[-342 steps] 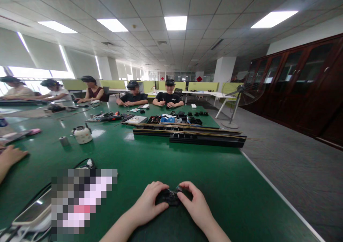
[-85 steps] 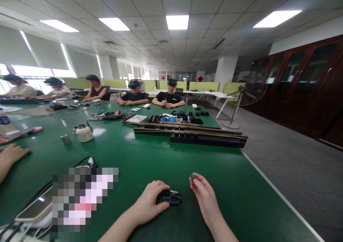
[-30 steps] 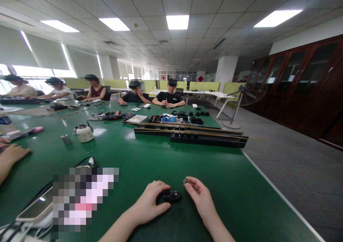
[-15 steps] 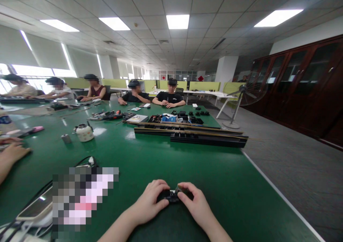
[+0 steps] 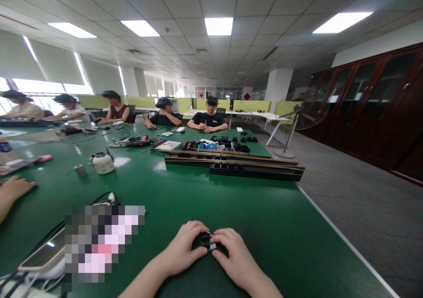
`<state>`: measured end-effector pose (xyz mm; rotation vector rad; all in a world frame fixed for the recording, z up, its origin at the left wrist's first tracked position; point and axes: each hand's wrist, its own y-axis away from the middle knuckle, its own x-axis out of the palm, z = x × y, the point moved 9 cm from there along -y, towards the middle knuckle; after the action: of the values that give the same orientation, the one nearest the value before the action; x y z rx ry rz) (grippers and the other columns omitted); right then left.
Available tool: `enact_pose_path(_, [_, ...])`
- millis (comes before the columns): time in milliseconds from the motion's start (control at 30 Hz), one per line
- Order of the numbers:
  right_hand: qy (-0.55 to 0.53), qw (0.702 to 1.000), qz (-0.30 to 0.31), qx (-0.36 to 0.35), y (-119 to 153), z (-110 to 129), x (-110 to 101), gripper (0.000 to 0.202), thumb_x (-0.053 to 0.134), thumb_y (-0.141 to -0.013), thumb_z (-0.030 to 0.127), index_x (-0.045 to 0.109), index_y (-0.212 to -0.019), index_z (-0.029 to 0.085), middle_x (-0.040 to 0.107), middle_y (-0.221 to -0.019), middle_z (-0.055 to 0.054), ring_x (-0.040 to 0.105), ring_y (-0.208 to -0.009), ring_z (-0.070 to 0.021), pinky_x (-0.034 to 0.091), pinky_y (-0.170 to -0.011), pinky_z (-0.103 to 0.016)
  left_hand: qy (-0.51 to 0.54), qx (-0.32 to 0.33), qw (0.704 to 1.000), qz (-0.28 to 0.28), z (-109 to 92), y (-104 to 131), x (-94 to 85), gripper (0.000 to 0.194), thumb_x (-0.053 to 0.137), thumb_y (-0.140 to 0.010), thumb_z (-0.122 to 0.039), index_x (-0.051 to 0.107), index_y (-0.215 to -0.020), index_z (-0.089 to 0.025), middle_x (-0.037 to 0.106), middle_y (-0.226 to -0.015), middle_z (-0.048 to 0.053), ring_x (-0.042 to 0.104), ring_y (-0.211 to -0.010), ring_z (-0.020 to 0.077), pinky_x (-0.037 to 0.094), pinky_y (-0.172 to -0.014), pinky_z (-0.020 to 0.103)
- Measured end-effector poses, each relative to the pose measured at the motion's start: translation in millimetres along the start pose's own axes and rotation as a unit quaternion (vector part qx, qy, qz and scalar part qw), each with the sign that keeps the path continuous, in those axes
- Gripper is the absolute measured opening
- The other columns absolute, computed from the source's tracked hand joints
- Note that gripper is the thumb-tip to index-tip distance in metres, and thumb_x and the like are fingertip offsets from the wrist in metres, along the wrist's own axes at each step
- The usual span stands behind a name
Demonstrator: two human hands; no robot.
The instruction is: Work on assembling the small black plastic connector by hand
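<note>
Low over the green table, a small black part with a light patch sits between my two hands. My left hand is curled around its left end, thumb in front and fingers behind. From the other side my right hand grips it the same way, its fingertips close to those of the left. The fingers cover much of the part, so its exact kind cannot be made out.
Black rails with thin rods lie across the table ahead. A white jug and a grey cylinder stand left. A phone and cables lie near left. Another person's hand rests at the left edge. Several people sit beyond.
My right hand has shifted slightly left, and its fingers now reach further over the black part. The part has turned, showing a light patch at its front. My left hand has hardly moved.
</note>
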<state>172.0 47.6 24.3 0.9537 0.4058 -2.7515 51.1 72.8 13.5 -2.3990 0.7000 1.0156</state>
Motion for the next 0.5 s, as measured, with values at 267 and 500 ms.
enact_pose_path(267, [-0.001,1.000,-0.012,0.007,0.2,-1.4,-2.6,0.022,0.062,-0.071,0.023,0.069,-0.091,0.030,0.067,-0.100,-0.003,0.055,-0.100,-0.0238,0.038,-0.091,-0.037,-0.004,0.001,1.000,-0.004,0.0,-0.1,0.0,0.032,0.059,-0.082,-0.033,0.055,-0.113,-0.024,0.055,-0.113,0.007,0.049,-0.105,0.0235,0.038,-0.093,0.036])
enact_pose_path(500, [-0.022,0.999,-0.028,0.015,-0.2,-2.3,-5.5,0.035,0.064,-0.065,0.018,0.066,-0.098,0.031,0.066,-0.104,-0.003,0.055,-0.103,-0.0238,0.038,-0.093,-0.038,-0.010,-0.002,1.000,-0.011,5.1,0.4,1.4,0.034,0.056,-0.084,-0.035,0.054,-0.117,-0.024,0.054,-0.116,0.008,0.048,-0.107,0.0249,0.037,-0.095,0.039])
